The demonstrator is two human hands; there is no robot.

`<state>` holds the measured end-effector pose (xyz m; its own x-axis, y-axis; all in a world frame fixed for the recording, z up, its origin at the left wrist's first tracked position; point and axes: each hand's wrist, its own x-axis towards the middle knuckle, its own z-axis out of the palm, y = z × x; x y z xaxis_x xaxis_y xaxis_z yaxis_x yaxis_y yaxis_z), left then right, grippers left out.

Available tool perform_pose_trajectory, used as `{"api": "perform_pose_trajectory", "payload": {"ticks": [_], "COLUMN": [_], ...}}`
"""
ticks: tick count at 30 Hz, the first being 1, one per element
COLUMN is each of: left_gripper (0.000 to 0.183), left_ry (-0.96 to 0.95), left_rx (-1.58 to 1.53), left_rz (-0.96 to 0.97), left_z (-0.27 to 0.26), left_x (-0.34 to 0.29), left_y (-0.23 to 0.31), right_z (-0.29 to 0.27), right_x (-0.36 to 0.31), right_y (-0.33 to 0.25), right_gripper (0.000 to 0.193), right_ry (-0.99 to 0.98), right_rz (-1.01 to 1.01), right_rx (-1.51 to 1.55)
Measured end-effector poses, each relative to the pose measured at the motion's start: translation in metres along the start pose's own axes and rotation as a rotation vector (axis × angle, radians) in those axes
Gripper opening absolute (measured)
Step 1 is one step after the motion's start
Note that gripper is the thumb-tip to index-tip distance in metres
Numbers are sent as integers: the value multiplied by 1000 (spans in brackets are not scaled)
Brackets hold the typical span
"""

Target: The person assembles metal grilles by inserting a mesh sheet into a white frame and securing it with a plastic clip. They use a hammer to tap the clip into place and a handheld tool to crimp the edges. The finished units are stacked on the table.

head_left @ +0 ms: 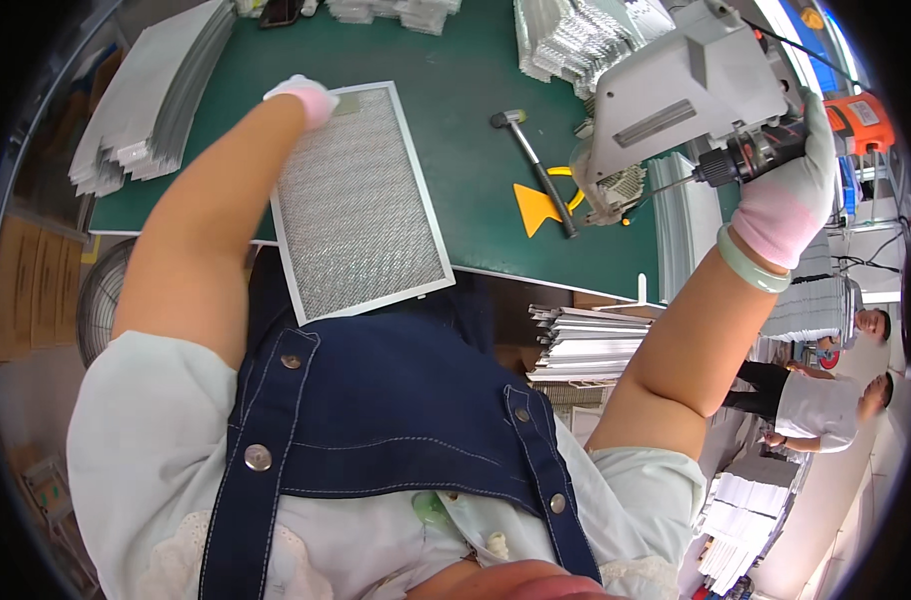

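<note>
My left hand, in a white glove with a pink cuff, is closed at the far left corner of a silver-framed metal mesh filter; its fingers are mostly hidden. The filter lies tilted over the table's near edge, its lower end close to my apron. Out to the right, my right hand, also gloved, is wrapped round an orange and black power drill. The drill's thin bit points left, toward the lower end of a grey machine.
A hammer and a yellow scraper lie on the green table. Stacks of white strips stand at left, with mesh sheets at the back. Metal frames are stacked below the table. Two people stand far right.
</note>
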<state>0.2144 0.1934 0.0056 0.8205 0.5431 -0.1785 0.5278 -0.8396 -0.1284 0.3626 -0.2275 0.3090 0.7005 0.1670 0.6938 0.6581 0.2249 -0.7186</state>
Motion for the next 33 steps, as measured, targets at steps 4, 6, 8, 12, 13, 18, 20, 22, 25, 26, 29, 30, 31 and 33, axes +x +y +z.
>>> {"api": "perform_pose_trajectory", "payload": {"ticks": [4, 6, 8, 12, 13, 18, 20, 22, 25, 26, 29, 30, 31, 33], "left_gripper": [51, 44, 38, 20, 15, 11, 15, 16, 18, 18, 18, 18, 18, 18], "left_ry": [-149, 174, 471, 753, 785, 347, 381, 387, 385, 378, 357, 348, 337, 336], "left_rx": [10, -195, -410, -368, -352, -390, -392, -412, -412, -407, -431, -437, -443, -454], "left_rz": [96, 258, 431, 912, 1084, 989, 978, 961, 949, 949, 984, 983, 981, 982], "left_z": [-83, -134, -187, -215, -204, -160, -152, -145, -141, -140, -143, -143, -143, -144], "left_x": [-17, -42, -82, -184, -204, -256, -258, -261, -262, -261, -258, -257, -256, -252], "left_y": [7, 18, 39, 113, 121, 148, 154, 159, 164, 165, 167, 167, 168, 168], "right_z": [-20, -28, -25, -52, -49, -8, 0, 15, 18, 19, 15, 14, 14, 14], "right_x": [4, 10, 11, 5, 2, -36, -45, -48, -55, -56, -52, -51, -51, -49], "right_y": [15, 21, 19, 43, 50, 80, 86, 73, 73, 73, 77, 78, 78, 78], "right_gripper": [30, 27, 29, 28, 25, 29, 33, 15, 14, 14, 15, 15, 15, 14], "right_ry": [43, 69, 133, 212, 204, 169, 170, 169, 91, 83, 63, 61, 59, 73], "right_rz": [-54, -39, 22, -80, -108, -68, 10, 22, -17, -30, -59, -52, -45, -48], "right_rx": [-181, -159, -61, -232, -227, -57, 27, 33, 64, 82, 76, 90, 105, 100]}}
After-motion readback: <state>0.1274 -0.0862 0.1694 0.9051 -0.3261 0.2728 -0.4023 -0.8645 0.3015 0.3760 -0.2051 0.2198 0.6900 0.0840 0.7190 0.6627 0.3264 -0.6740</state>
